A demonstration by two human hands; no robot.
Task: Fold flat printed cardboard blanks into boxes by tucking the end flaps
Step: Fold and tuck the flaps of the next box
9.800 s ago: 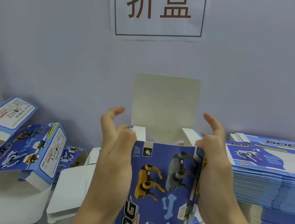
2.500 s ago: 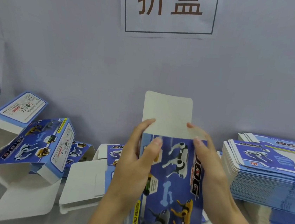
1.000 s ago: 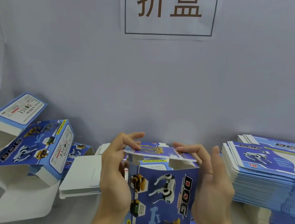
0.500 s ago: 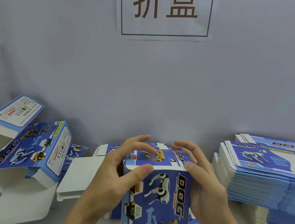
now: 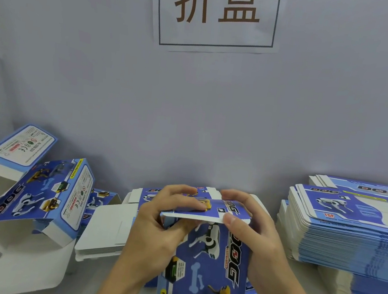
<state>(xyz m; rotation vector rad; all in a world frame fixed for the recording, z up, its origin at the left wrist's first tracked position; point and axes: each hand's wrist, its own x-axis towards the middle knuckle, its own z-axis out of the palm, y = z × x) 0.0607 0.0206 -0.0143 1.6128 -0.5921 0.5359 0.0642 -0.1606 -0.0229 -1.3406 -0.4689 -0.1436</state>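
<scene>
Two hands: my left hand and right hand clamp the box.
Top flap: I press evenly, easing its tuck edge inside.

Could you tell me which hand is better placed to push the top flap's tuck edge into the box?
Probably the right hand: its thumb already lies on the top flap at its white front edge, ready to press it in. The left hand curls beneath that edge, gripping the box to steady it.
</scene>
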